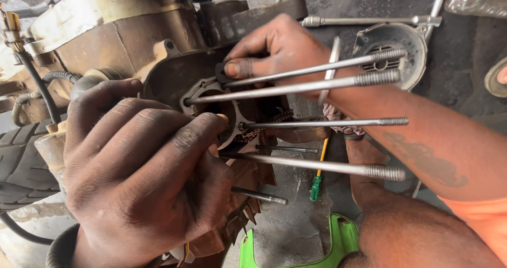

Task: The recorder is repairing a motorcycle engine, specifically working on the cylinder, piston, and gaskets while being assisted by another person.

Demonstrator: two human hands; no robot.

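Seating a thin dark gasket (221, 73) over long threaded steel studs (296, 88) at frame centre: right hand (280, 46) pinches its upper corner, left hand (142, 178) presses fingertips below; gasket seemingly on, cylinder parts not yet fitted

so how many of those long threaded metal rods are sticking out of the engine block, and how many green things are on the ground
Long threaded steel stud rods projecting from the rusty engine case: 4
Green things on the floor: 2, a green-handled screwdriver and a bright green plastic panel
Total: 6
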